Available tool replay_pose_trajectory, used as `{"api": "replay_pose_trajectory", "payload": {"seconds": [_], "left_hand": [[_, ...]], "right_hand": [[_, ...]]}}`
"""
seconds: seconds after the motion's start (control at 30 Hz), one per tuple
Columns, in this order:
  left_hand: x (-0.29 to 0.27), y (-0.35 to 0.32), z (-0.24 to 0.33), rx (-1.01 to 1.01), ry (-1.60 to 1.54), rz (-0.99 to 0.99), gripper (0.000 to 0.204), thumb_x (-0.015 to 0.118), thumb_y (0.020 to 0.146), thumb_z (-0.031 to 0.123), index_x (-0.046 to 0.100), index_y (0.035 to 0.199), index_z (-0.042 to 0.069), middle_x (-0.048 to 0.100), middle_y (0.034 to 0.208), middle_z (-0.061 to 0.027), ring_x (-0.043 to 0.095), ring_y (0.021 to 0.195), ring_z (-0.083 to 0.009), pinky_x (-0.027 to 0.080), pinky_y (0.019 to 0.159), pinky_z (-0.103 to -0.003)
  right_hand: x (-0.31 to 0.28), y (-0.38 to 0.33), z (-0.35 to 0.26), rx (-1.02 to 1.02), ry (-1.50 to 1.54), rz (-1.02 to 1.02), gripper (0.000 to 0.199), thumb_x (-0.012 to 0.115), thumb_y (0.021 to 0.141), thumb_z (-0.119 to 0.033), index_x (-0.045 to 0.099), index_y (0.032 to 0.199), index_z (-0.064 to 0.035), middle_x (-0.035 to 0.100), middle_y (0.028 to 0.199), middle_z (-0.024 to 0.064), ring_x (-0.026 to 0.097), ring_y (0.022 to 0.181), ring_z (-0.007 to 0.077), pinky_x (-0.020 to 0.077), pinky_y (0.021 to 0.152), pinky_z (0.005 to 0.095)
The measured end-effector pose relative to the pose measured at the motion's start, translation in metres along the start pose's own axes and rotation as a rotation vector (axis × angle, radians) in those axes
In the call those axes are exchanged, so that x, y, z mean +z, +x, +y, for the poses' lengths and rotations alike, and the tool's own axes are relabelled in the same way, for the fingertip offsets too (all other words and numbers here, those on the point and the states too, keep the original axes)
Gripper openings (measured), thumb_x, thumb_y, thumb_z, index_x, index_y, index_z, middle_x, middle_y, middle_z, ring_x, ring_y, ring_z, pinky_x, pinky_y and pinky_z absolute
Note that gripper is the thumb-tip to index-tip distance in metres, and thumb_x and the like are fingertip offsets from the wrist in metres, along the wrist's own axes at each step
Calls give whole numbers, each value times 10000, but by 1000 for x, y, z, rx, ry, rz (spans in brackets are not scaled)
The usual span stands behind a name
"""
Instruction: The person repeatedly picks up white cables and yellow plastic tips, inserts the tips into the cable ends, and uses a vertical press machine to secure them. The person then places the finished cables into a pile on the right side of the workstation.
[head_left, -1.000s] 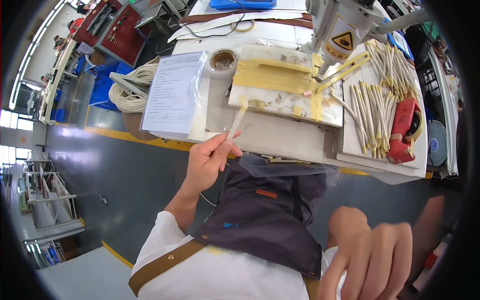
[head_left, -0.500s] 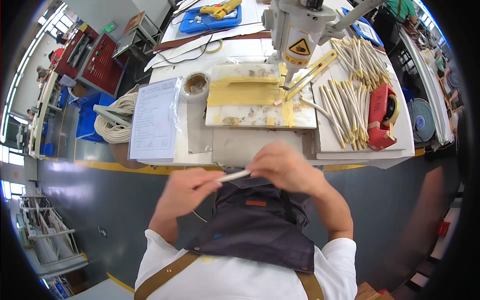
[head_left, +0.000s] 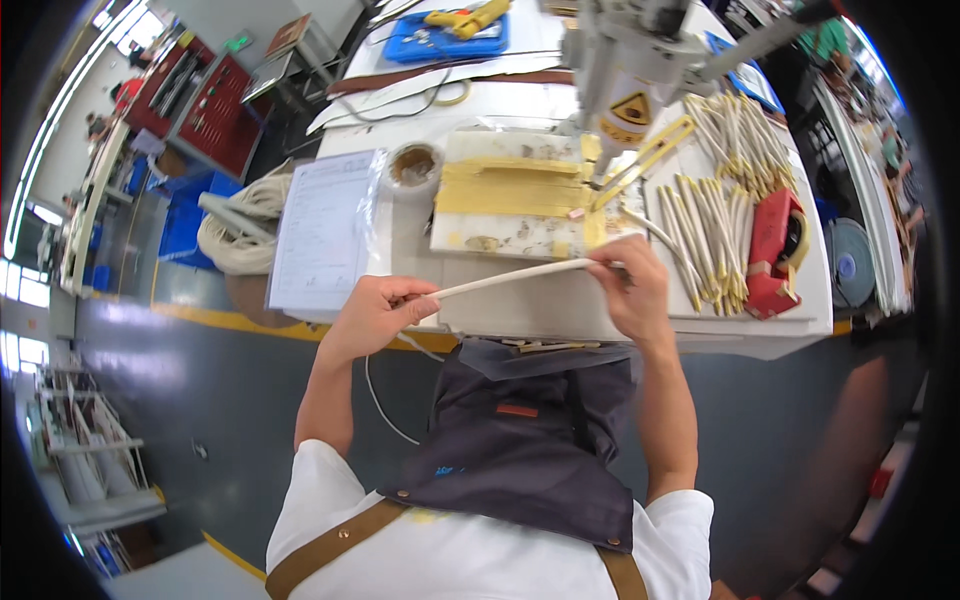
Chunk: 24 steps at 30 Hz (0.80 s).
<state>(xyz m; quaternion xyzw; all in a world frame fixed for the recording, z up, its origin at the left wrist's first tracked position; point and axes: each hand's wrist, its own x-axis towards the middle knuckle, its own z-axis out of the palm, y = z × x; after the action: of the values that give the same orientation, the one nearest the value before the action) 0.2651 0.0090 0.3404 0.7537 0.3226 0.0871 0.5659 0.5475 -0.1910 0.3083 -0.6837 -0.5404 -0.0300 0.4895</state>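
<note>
A white cord (head_left: 515, 275) is stretched between my two hands, just in front of the white work plate (head_left: 475, 236) with yellow tape on it. My left hand (head_left: 375, 316) pinches one end near the table's front edge, and a thin length of cord hangs down below that hand. At the other end, my right hand (head_left: 634, 292) has its fingers closed around the cord, beside the plate's near right corner. Over the plate's right side stands a grey machine head (head_left: 640, 70) with a yellow warning label. Cut cord pieces with yellowish ends (head_left: 710, 235) lie in bunches to the right.
A red tape dispenser (head_left: 772, 262) stands right of the cord pieces. Left of the plate are a tape roll (head_left: 414, 168) and a printed sheet (head_left: 325, 230). Coiled white cord (head_left: 240, 235) hangs off the left side. A blue tray (head_left: 445, 42) sits farther back.
Both hands have moved forward over the table's front edge and farther apart, the right one farther out. A longer stretch of cord now shows between them.
</note>
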Motion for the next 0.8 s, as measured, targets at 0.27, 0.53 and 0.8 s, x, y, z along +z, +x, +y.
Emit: {"api": "replay_pose_trajectory", "payload": {"seconds": [0.27,0.53,0.8], "left_hand": [[-65,-72,24,299,275,339,178,829,783,65,789,936,-15,670,692,-60,593,609,-119,430,554,-257],[-85,-122,89,734,821,859,417,903,558,269,796,881,28,634,610,-41,551,527,-140,373,478,-259],[-150,-123,82,884,952,876,433,901,647,245,796,1029,70,722,765,-51,577,631,-120,359,534,-229]], "right_hand": [[1,-11,-25,-46,134,-132,138,742,784,36,642,866,-12,651,832,99,594,788,264,472,718,360],[8,-1,-36,-133,315,-49,122,712,874,-34,617,924,23,611,879,126,560,850,250,451,761,350],[-36,-22,8,31,262,23,120,640,978,-77,603,1004,35,572,1009,104,523,927,176,399,863,284]]}}
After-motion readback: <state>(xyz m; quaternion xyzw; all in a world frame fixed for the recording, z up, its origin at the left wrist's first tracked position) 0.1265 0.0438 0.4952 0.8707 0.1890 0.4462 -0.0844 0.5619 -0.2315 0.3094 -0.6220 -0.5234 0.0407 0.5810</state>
